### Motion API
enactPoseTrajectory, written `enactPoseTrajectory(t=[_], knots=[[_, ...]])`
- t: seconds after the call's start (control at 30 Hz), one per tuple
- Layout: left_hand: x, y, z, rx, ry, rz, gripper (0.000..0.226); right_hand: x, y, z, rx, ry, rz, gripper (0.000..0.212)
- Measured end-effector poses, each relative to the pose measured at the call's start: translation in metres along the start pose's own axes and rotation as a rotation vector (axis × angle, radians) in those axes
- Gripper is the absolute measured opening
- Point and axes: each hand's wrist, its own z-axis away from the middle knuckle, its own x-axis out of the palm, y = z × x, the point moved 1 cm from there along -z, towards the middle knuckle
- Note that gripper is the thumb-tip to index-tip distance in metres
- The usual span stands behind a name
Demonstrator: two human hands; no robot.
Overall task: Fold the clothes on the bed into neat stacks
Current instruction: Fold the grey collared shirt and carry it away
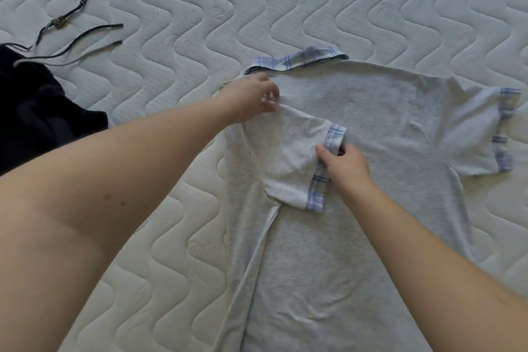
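Head view — hands (344,163) on grey shirt (357,128)

Both my arms bare all the way up, no sleeves in frame. No watch, rings or bracelets on either wrist. Left forearm (120,168) has two small dark marks on the upper side. Left hand (251,100) and right hand (344,164): fingers (323,153) short, nails trimmed, no visible polish.

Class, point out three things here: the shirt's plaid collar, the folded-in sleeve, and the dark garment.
plaid collar (300,60), head view, middle of the band.
folded-in sleeve (288,160), head view, its grey panel.
dark garment (37,111), head view, its bunched body.
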Motion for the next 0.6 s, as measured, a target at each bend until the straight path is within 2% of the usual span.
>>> enactPoseTrajectory(t=[0.1,0.2,0.37,0.47,0.5,0.6], knots=[[0.005,0.007,-0.015,-0.035,-0.133,-0.152,0.028,-0.003,-0.004,-0.004,-0.192,0.078,0.067,0.016],[0.004,0.005,-0.023,-0.097,-0.102,-0.196,0.029,-0.008,-0.007,-0.007,-0.348,0.121,0.109,0.004],[0.014,0.015,-0.011,-0.139,0.026,-0.105,0.030,-0.015,0.014,-0.014,-0.277,0.169,0.255,0.027],[0.017,0.024,0.015,-0.186,0.236,0.086,0.030,-0.018,0.027,0.009,-0.282,0.340,0.209,0.023],[0.021,0.027,0.030,-0.205,0.288,0.144,0.025,-0.015,0.034,0.021,-0.293,0.348,0.197,0.022],[0.040,0.031,0.076,-0.275,0.335,0.266,0.012,0.012,0.055,0.061,-0.253,0.158,0.207,0.036]])
